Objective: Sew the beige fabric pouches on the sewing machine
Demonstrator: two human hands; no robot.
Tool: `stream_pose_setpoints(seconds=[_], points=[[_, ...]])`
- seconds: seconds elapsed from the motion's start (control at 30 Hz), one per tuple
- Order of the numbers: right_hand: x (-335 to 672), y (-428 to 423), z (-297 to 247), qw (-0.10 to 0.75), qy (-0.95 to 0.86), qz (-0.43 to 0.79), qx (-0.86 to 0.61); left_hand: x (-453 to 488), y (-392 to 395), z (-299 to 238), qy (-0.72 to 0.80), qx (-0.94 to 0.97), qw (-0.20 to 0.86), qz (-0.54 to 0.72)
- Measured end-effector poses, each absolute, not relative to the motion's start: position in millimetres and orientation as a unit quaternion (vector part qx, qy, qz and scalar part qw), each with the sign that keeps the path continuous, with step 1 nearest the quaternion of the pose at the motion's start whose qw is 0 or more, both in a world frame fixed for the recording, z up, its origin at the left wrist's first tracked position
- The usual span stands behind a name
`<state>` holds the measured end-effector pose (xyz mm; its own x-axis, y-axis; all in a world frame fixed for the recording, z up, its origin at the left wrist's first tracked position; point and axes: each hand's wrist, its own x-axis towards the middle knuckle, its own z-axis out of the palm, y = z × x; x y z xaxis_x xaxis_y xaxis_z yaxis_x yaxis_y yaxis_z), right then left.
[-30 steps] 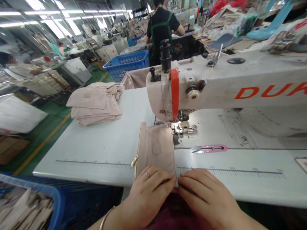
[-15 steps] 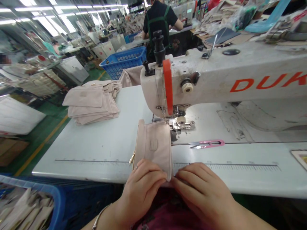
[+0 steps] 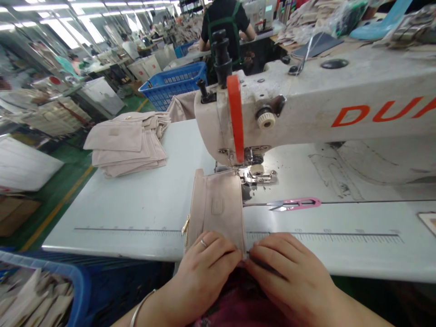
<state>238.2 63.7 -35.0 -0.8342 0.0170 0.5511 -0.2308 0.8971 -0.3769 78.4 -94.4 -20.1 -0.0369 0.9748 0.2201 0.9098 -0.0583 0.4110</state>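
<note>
A beige zip pouch [image 3: 218,206] lies flat on the white sewing table [image 3: 143,204], its far edge under the presser foot [image 3: 257,175] of the cream sewing machine [image 3: 306,109]. My left hand [image 3: 207,268], wearing a ring, presses on the pouch's near end with its fingers curled over it. My right hand [image 3: 289,272] pinches the pouch's near right corner at the table edge. A gold zip pull [image 3: 185,225] hangs off the pouch's left side.
Pink thread snips [image 3: 294,204] lie right of the pouch. A stack of beige pieces [image 3: 127,143] sits at the table's far left. Blue baskets stand behind the table [image 3: 173,86] and at lower left [image 3: 44,290]. A person in black [image 3: 225,27] works beyond the machine.
Both hands keep their hold on the pouch's near end. The pouch stays under the presser foot; only the camera view has shifted slightly.
</note>
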Motion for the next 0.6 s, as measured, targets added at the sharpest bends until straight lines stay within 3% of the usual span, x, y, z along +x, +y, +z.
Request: stream_pose_setpoints(seconds=[0.27, 0.6], points=[[241.1, 65.6, -33.5, 0.282, -0.930, 0.231, 0.055, 77.4, -91.9, -13.2, 0.674, 0.713, 0.064, 0.184], [230.3, 66.8, -46.2, 0.338, -0.930, 0.127, 0.070, 67.9, -84.2, -27.9, 0.630, 0.729, 0.015, 0.268]])
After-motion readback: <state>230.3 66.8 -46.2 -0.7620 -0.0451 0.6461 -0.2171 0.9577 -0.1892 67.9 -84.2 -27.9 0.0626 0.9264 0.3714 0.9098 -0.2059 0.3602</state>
